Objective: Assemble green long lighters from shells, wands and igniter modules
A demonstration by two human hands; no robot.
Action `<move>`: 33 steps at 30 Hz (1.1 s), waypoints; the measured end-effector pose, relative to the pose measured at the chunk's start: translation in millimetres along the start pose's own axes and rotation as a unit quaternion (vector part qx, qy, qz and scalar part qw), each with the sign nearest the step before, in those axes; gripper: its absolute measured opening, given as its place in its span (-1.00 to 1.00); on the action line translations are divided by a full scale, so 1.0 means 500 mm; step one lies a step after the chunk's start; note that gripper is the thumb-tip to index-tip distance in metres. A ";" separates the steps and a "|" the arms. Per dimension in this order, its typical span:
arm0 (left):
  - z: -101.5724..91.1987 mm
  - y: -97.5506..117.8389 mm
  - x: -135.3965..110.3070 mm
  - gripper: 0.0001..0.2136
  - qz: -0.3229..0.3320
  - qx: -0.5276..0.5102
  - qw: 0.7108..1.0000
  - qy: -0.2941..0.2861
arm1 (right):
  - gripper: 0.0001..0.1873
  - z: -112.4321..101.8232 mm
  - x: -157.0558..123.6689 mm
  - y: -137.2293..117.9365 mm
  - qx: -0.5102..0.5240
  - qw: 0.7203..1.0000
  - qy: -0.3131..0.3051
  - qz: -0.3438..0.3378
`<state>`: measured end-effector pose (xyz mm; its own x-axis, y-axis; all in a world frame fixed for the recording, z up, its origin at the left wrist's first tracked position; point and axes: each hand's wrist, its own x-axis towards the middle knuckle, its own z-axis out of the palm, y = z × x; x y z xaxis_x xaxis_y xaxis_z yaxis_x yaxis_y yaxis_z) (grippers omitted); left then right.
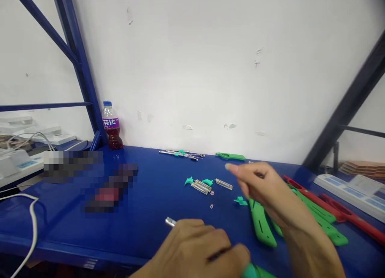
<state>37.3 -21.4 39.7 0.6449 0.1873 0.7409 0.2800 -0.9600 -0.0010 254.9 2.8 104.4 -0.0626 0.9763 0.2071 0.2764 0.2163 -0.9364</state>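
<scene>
Low in the view, my left hand (195, 250) is closed round a lighter whose metal tube tip (170, 222) sticks out to the left; green plastic (255, 271) shows at its right side. My right hand (258, 181) is raised above the table with curled fingers and the thumb pointing left; what it holds, if anything, is hidden. Clear fuel tanks (200, 186) and teal triggers (240, 201) lie left of my right hand, with another clear tank (224, 184) and small pale bits (211, 206). Green handle shells (261, 224) lie below it.
Metal lighter tubes (180, 153) and a green shell (230, 156) lie near the wall. Red shells (319, 199) and a white power strip (355, 195) are on the right. A drink bottle (111, 127) stands back left. A white cable (33, 222) hangs over the left edge.
</scene>
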 end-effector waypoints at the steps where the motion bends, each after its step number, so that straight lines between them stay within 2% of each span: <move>1: -0.018 -0.007 0.007 -0.60 0.003 0.012 0.999 0.044 | -0.36 -0.015 0.000 -0.002 0.016 1.000 0.016 -0.002; 2: -0.034 -0.015 0.009 -0.65 -0.032 0.030 0.999 0.032 | -0.36 -0.026 -0.002 -0.002 0.032 0.999 0.023 0.007; 3: -0.047 -0.024 0.006 -0.70 -0.065 0.052 0.995 0.048 | -0.36 -0.035 -0.005 0.000 0.044 0.999 0.020 0.024; 5: -0.063 -0.046 -0.010 -0.75 -0.074 0.077 0.992 0.072 | -0.31 -0.045 -0.016 0.009 0.048 0.997 0.016 0.055; 6: -0.066 -0.057 -0.021 -0.77 -0.079 0.081 0.992 0.054 | -0.29 -0.048 -0.024 0.013 0.042 0.997 0.021 0.063; 11: -0.050 -0.095 -0.057 -0.78 -0.092 0.128 0.986 0.044 | -0.24 -0.047 -0.067 0.022 -0.034 0.994 -0.032 0.094; 15: -0.038 -0.099 -0.060 -0.75 -0.090 0.156 0.983 0.037 | -0.36 -0.039 -0.083 0.026 -0.159 0.978 -0.055 0.121; 18: -0.034 -0.096 -0.056 -0.71 -0.080 0.157 0.984 0.027 | -0.34 -0.037 -0.083 0.035 -0.176 0.968 -0.101 0.147; 23: -0.034 -0.094 -0.047 -0.72 -0.040 0.159 0.986 0.019 | -0.38 -0.038 -0.087 0.034 -0.156 0.972 -0.034 0.171; 27: -0.038 -0.089 -0.045 -0.75 -0.024 0.154 0.987 0.024 | -0.45 -0.036 -0.089 0.019 -0.135 0.976 -0.036 0.165; 33: -0.043 -0.070 -0.043 -0.73 -0.057 0.145 0.988 0.022 | -0.45 -0.028 -0.091 0.013 -0.126 0.980 0.005 0.154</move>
<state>-1.7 3.6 38.2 0.5681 0.2752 0.7756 0.5447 -0.8322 -0.1036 272.8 -40.5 93.0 0.0708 0.9950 -0.0708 0.5092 -0.0971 -0.8551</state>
